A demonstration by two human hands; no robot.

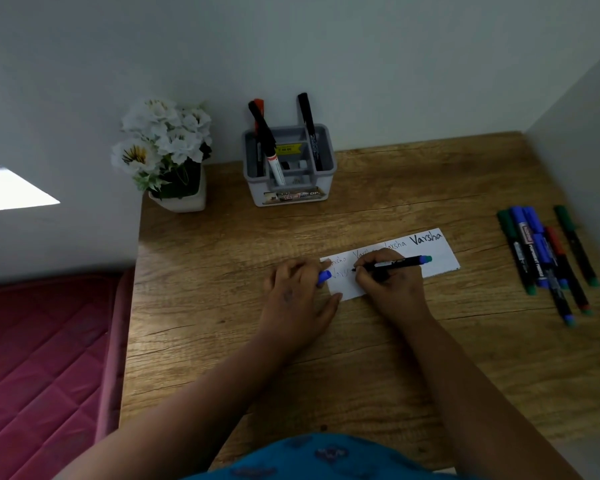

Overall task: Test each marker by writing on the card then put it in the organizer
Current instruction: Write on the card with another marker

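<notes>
Your right hand (394, 284) grips a black marker with a blue end (400, 262), its tip touching the white paper card (440, 261) that lies near the middle of the wooden bench (326, 358). Your left hand (297, 297) rests on the card's left end, its fingers curled around a blue cap (324, 277). The grey plastic organizer (289, 168) stands at the back edge with three markers inside. More markers (548, 254) lie near the right edge.
</notes>
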